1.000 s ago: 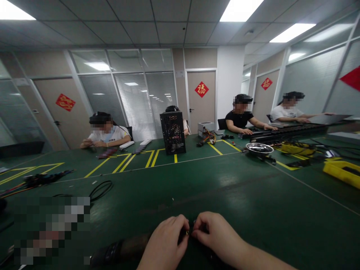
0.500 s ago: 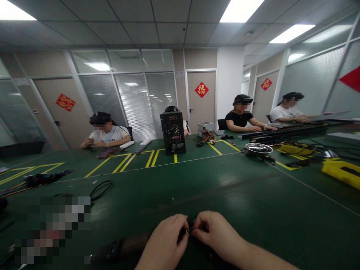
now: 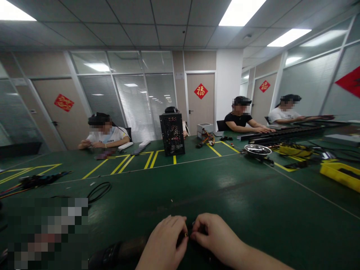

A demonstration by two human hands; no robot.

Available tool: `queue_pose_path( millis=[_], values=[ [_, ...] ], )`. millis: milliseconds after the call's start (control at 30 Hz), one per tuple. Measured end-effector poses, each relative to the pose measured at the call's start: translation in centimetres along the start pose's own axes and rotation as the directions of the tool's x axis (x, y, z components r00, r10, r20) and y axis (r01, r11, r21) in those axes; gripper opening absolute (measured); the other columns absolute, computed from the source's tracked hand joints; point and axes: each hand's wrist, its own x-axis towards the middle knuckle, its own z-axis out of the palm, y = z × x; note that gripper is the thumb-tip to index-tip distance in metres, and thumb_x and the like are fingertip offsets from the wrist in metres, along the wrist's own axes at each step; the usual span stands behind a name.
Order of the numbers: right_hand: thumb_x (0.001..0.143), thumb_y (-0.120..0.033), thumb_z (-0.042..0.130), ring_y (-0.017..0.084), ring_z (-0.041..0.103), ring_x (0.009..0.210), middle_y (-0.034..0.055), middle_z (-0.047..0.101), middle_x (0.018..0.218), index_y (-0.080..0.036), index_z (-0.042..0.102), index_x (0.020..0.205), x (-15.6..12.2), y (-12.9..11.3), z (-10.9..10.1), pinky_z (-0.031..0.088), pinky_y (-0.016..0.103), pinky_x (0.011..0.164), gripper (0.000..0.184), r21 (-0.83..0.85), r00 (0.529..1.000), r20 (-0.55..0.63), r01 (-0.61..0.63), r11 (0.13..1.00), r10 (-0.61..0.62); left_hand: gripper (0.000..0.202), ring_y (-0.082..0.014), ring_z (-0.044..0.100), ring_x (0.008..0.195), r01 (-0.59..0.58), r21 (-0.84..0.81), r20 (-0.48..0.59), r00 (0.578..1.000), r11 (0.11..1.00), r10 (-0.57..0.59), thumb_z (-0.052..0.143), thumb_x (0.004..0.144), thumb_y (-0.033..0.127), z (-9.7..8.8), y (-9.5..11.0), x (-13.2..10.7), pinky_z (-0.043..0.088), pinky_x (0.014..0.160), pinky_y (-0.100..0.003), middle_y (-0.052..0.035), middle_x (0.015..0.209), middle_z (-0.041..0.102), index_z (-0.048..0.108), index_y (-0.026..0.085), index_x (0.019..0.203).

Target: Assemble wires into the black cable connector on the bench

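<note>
My left hand is closed in a pinch at the lower middle of the head view, with a small gold-coloured piece showing at its fingertips. Just to its right, my right hand is also closed, thumb against curled fingers. A tiny dark bit shows at those fingertips, too small to name. The fingertips of both hands almost meet over the green tabletop. Left of my left hand lies a dark, rounded, cylinder-like object, partly covered by that hand and forearm.
A black cable loop and a blurred-out patch lie at left. A black computer case stands across the table, near a power supply. At right are a metal bowl and a yellow bin. Several people sit at the far side.
The view has shifted slightly. My two hands keep nearly the same pinched pose, fingertips close together. At far right, a seated person's arms have moved a little.
</note>
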Motion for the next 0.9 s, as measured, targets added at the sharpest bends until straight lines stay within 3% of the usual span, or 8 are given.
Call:
queue_pose_path(
  millis=[133, 300, 500, 600, 767, 900],
  values=[
    [0.074, -0.014, 0.067, 0.011, 0.058, 0.067, -0.0027, 0.066, 0.072, -0.018, 0.069, 0.077, 0.0, 0.0, 0.1, 0.037, 0.017, 0.058, 0.005, 0.007, 1.0, 0.001, 0.005, 1.0, -0.005, 0.018, -0.0213, 0.056, 0.11, -0.028, 0.036, -0.018, 0.999, 0.999, 0.029, 0.052, 0.078, 0.011, -0.2, 0.3, 0.0, 0.029, 0.108, -0.043, 0.0002, 0.107, 0.065, 0.059, 0.024, 0.089],
    [0.075, -0.014, 0.067, 0.011, 0.058, 0.066, -0.0031, 0.066, 0.072, -0.018, 0.069, 0.078, 0.0, 0.2, 0.2, 0.037, 0.016, 0.058, 0.005, 0.007, 1.0, -0.001, 0.009, 1.0, -0.009, 0.018, -0.0193, 0.059, 0.089, 0.037, 0.019, 0.035, 0.999, 0.999, -0.037, 0.051, 0.079, 0.014, -0.4, 0.7, 0.2, 0.041, 0.09, -0.036, 0.001, 0.092, 0.063, 0.058, 0.024, 0.092],
    [0.076, -0.018, 0.069, 0.011, 0.058, 0.066, -0.0031, 0.065, 0.072, -0.018, 0.069, 0.077, 0.1, 0.3, 0.2, 0.037, 0.016, 0.057, 0.002, 0.008, 1.0, 0.012, -0.007, 1.0, 0.007, 0.018, -0.0198, 0.057, 0.085, 0.098, 0.054, 0.064, 0.993, 0.994, -0.102, 0.049, 0.076, 0.011, -0.2, 0.6, 0.3, 0.041, 0.076, -0.031, -0.0006, 0.09, 0.061, 0.057, 0.022, 0.089],
    [0.076, -0.018, 0.069, 0.011, 0.058, 0.066, -0.0031, 0.065, 0.072, -0.018, 0.069, 0.078, 0.0, 0.2, 0.2, 0.037, 0.016, 0.058, 0.002, 0.014, 1.0, 0.011, -0.002, 1.0, 0.002, 0.016, -0.0195, 0.058, 0.087, 0.088, 0.034, 0.073, 0.993, 0.996, -0.09, 0.048, 0.079, 0.013, -0.5, 0.8, 0.2, 0.041, 0.077, -0.031, -0.0014, 0.092, 0.062, 0.057, 0.022, 0.09],
    [0.076, -0.017, 0.068, 0.011, 0.058, 0.066, -0.0032, 0.065, 0.071, -0.018, 0.069, 0.077, 0.0, 0.0, 0.2, 0.037, 0.017, 0.058, 0.001, 0.015, 1.0, 0.004, -0.001, 1.0, 0.001, 0.027, -0.0199, 0.059, 0.094, 0.113, 0.016, 0.069, 0.991, 0.993, -0.114, 0.053, 0.074, 0.01, -0.7, 1.1, 0.2, 0.042, 0.084, -0.031, -0.0007, 0.101, 0.063, 0.057, 0.024, 0.097],
    [0.076, -0.018, 0.069, 0.011, 0.058, 0.065, -0.0032, 0.066, 0.071, -0.018, 0.069, 0.077, 0.1, 0.1, 0.1, 0.036, 0.016, 0.056, 0.001, 0.024, 1.0, 0.0, 0.002, 1.0, -0.002, 0.017, -0.0209, 0.058, 0.101, 0.109, 0.019, 0.072, 0.991, 0.994, -0.11, 0.049, 0.079, 0.011, -0.7, 1.0, 0.2, 0.043, 0.087, -0.032, -0.0024, 0.104, 0.063, 0.057, 0.022, 0.09]
  ],
)
